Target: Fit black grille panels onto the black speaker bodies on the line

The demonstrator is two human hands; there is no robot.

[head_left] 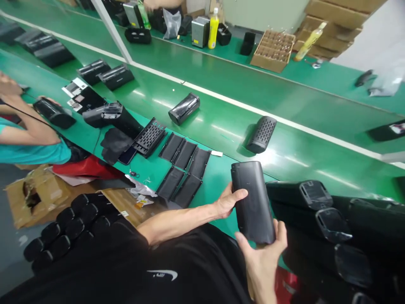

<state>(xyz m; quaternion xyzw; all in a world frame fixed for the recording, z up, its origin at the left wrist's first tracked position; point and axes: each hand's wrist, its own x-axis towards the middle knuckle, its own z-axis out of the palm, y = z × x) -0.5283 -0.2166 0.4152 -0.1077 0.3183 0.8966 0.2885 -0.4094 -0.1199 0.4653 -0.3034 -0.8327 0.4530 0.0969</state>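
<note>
A long black plastic housing (253, 200) with rounded sides is tilted up in front of me, over the near edge of the bench. My left hand (228, 202) grips its left side, thumb across the smooth face and the other fingers hidden behind. Around the lower end closes my right hand (264, 257), thumb on one side and fingers on the other. Left of the housing, several flat black panels (185, 154) lie in rows on the green bench. Beyond them is a stack of perforated black grilles (152, 135).
Several black housings (335, 223) are piled at the right. A conveyor (218, 105) behind carries a grille-faced unit (262, 134) and a glossy one (184, 108). Dark cloth (115, 143) and a phone (127, 155) lie left. A co-worker's arm (34, 126) is at far left.
</note>
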